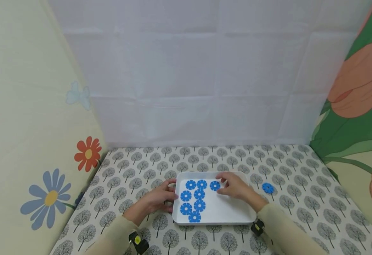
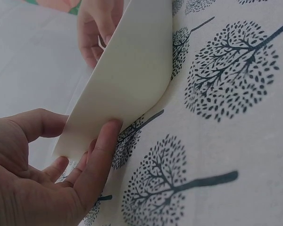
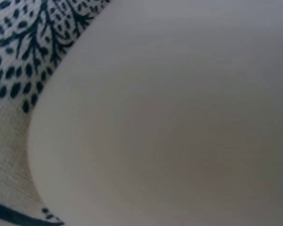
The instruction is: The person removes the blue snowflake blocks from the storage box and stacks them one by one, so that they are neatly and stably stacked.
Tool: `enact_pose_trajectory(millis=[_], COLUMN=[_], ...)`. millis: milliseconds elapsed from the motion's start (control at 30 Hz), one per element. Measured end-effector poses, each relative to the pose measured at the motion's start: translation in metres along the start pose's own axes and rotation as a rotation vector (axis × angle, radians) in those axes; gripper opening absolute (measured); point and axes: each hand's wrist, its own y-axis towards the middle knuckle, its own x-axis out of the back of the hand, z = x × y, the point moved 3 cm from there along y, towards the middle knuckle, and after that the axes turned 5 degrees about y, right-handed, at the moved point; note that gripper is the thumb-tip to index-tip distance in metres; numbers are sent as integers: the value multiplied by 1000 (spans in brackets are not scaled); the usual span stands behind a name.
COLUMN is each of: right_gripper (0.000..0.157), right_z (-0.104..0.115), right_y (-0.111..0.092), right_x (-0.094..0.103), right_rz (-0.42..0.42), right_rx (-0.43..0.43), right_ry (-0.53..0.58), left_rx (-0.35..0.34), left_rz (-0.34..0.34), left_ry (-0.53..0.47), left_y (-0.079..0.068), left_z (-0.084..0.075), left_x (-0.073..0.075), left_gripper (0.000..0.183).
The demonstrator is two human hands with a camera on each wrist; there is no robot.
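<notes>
A white tray point(image 1: 234, 212) lies on the table with several blue flower-shaped discs in it, mostly grouped on its left side. My left hand point(image 1: 160, 197) holds the tray's left edge. In the left wrist view, the left thumb point(image 2: 45, 123) meets the rim and the fingers lie against the outer wall. Above the inside of the tray is my right hand point(image 1: 234, 186), thumb and forefinger spread apart beside a blue disc point(image 1: 215, 185) near the back wall. The right wrist view shows only the tray's outer wall point(image 3: 155, 117) close up, with that hand hidden.
Another blue flower-shaped piece point(image 1: 268, 188) lies on the tree-print tablecloth point(image 1: 288, 202), to the right of the tray. A white sheet point(image 1: 186, 78) hangs behind the table. Printed cloths with flowers stand at the left and right sides.
</notes>
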Motion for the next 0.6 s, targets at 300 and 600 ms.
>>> enact_pose_trajectory(millis=[300,600], right_gripper=[54,54], right_z=[-1,-3], right_y=[4,10], right_x=[-8,-19], right_rz=[-8,-16], right_rx=[-31,-97], right_ry=[-68,-136], left_rx=[-9,0], left_rz=[7,-2], left_ry=[7,5], left_y=[-1,-2], left_z=[-1,-1], left_x=[0,-1], left_gripper=[76,76])
